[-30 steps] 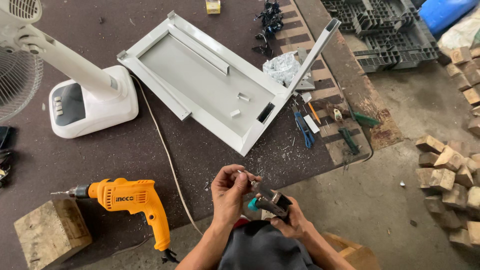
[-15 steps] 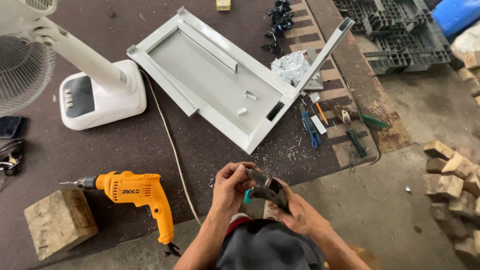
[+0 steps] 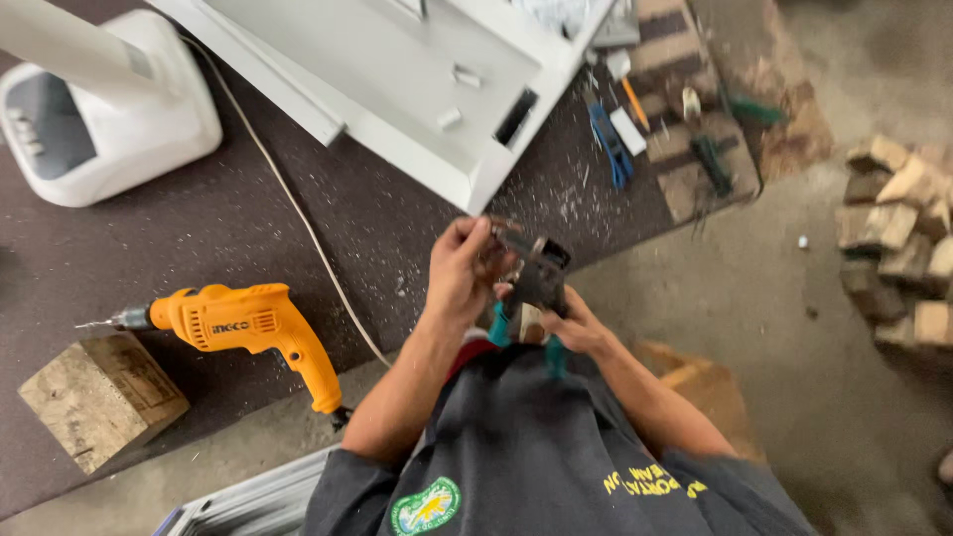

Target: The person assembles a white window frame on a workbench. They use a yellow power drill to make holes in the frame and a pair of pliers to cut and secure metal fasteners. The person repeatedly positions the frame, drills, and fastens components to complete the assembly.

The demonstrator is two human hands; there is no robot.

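Note:
My right hand [image 3: 571,323] grips a dark metal hand tool with teal handles [image 3: 531,288], held upright just in front of my chest. My left hand [image 3: 462,268] pinches the top end of the same tool with its fingertips; what sits between the fingers is too small to make out. Both hands hover over the front edge of the dark mat [image 3: 248,228]. A white metal panel [image 3: 397,79] lies on the mat just beyond my hands.
An orange electric drill [image 3: 243,323] lies left of my hands, its bit pointing at a wooden block [image 3: 99,397]. A white fan base [image 3: 94,124] and a white cord [image 3: 298,218] sit far left. Blue pliers [image 3: 608,144], screwdrivers and stacked bricks [image 3: 898,238] are to the right.
The camera has moved closer and lower over the hands. Both hands still hold the tool, now raised nearer the white panel's edge.

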